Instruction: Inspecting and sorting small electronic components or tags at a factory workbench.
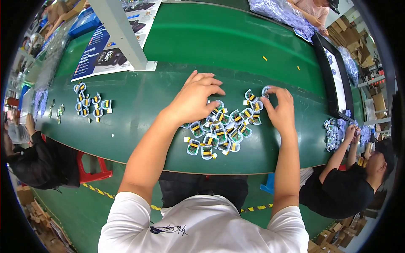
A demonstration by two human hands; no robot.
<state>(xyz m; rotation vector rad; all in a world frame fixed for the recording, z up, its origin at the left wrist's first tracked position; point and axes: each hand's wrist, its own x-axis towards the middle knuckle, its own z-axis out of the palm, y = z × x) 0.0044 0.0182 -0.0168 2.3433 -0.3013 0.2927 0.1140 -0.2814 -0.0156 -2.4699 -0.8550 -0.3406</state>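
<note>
Fingers (274, 90) of our right hand (282, 110) pinch one little white cup (265, 91), toward two o'clock from the middle of the head view. Our left hand (195, 96) has loosely bent fingers over the heap's edge; we can't tell if they grip anything. Many cups with yellow-black blocks lie in the heap (219, 130) between us, so much seems left; a small bunch (85, 102) sits between nine and ten. We can't count what's done. The pinched cup's long side runs roughly twelve to six; which way its face points is hidden.
</note>
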